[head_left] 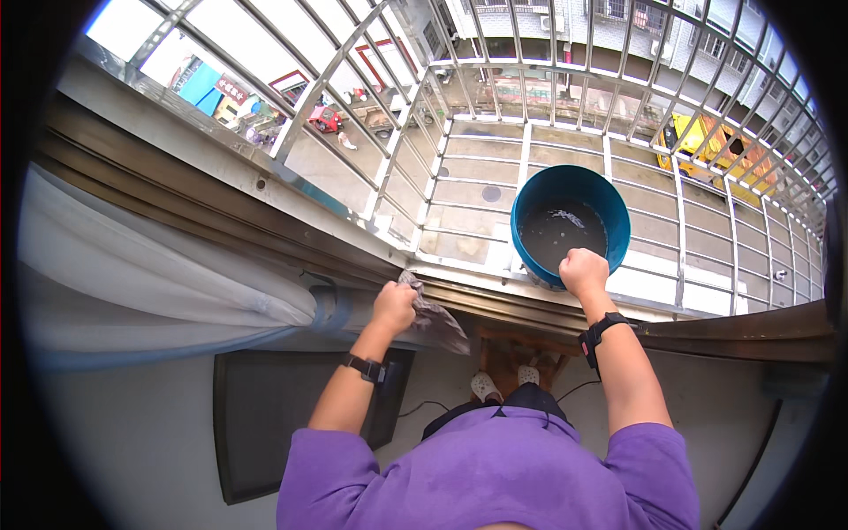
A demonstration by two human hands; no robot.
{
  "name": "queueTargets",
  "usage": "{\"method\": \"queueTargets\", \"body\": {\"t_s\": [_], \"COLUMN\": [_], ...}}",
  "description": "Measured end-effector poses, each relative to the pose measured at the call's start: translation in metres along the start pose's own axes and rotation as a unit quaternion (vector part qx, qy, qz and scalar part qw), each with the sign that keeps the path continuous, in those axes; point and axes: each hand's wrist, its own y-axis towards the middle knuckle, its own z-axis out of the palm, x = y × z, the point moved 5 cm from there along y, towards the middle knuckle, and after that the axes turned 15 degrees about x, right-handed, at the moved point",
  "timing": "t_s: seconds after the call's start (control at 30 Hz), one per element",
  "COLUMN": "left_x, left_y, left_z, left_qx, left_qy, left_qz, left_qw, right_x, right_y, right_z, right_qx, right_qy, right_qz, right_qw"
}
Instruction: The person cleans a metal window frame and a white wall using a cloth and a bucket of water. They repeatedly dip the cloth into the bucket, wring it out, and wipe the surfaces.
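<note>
A teal bucket (526, 203) stands on the ledge outside the window, inside the metal cage. Murky grey water (556, 234) with some pale foam lies in it. My right hand (584, 271) is closed on the bucket's near rim. To the left, my left hand (394, 306) is closed around a grey, patterned rag (442, 325), which hangs down by the brown window frame (477, 299). Both wrists carry black bands.
Metal bars (530, 141) surround the ledge, with a street and a yellow vehicle (707, 146) far below. A tied white curtain (168, 256) hangs at left above a dark flat panel (291, 415). My feet, in white clogs (485, 385), are on a wooden stool (506, 353).
</note>
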Motion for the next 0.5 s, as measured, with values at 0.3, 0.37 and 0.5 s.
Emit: {"method": "queueTargets", "body": {"t_s": [0.3,0.37,0.5], "left_x": [-0.017,-0.037,-0.028], "left_y": [-0.103,-0.125,-0.157], "left_z": [0.030,0.012,0.019], "left_qx": [0.024,0.027,0.014], "left_qy": [-0.355,-0.393,-0.451], "left_qz": [-0.125,-0.157,-0.189], "left_qw": [0.926,0.906,0.872], "right_x": [-0.066,-0.129,-0.246], "right_y": [-0.003,-0.004,0.036], "right_z": [-0.018,-0.012,0.064], "right_qx": [-0.214,-0.312,-0.196], "right_qy": [0.581,0.593,0.556], "right_qz": [-0.017,0.102,0.211], "right_qw": [0.785,0.736,0.779]}}
